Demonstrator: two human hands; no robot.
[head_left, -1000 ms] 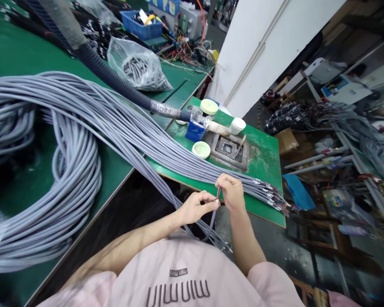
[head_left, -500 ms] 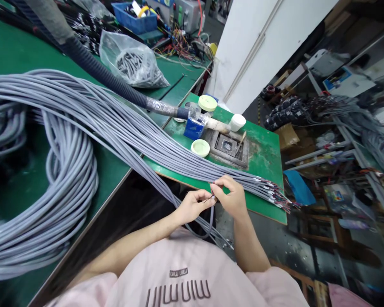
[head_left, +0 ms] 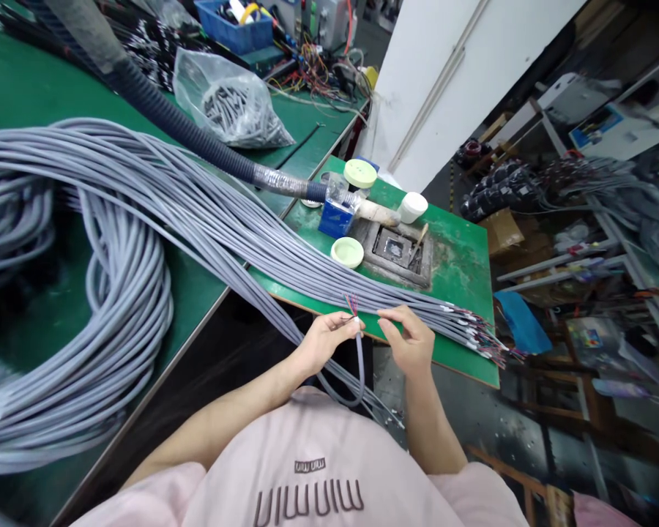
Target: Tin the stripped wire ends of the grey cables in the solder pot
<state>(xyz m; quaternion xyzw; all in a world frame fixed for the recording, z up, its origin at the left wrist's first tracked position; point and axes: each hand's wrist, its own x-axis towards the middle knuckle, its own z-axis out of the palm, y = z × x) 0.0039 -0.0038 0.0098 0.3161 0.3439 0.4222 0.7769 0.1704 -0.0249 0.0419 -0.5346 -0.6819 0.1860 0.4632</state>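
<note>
Gray cable (head_left: 361, 360) in left hand (head_left: 325, 341), upright in view, wires (head_left: 352, 303) uppermost

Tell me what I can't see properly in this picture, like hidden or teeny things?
All in the head view:
Colored wires on the held cable: too small to count.
Left hand: its lower fingers are hidden by the hand itself.
Gray coil: cut off by the left edge.
Ribbed hose: upper end cut off by the top edge.
Plastic bag: the gray pieces inside are too small, and cloudy behind plastic.
</note>
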